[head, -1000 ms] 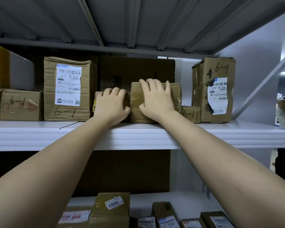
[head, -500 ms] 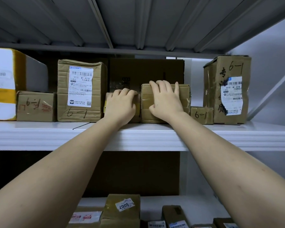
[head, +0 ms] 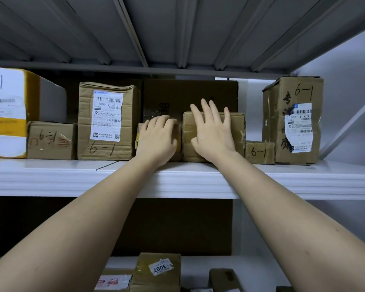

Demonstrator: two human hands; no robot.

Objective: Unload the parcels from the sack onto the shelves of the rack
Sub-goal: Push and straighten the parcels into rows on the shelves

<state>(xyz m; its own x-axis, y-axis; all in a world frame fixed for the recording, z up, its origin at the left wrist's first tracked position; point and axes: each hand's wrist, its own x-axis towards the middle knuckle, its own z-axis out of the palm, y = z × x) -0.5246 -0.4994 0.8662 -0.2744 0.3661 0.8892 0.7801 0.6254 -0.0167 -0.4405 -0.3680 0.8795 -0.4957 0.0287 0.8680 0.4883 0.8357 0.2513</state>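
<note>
My left hand (head: 156, 140) rests on a small brown parcel (head: 179, 148) on the white upper shelf (head: 51, 178), fingers curled over its top edge; the hand hides most of the parcel. Right beside it stands a larger taped brown parcel (head: 237, 131). My right hand (head: 213, 131) lies flat against its front face with the fingers straight and spread, the tips reaching above its top edge. The two parcels touch side by side. The sack is not in view.
Left of my hands stand a tall labelled box marked 6-1 (head: 108, 121), a low box (head: 52, 140) and a white-and-yellow box (head: 6, 112). A small 6-1 box (head: 259, 152) and a tall torn-label box (head: 293, 121) stand right. A dark carton (head: 190, 95) sits behind. More parcels (head: 158, 270) lie on the shelf below.
My right hand's fingers, earlier hooked over the top of the taped parcel, have straightened and spread. My left hand has stayed on the small parcel.
</note>
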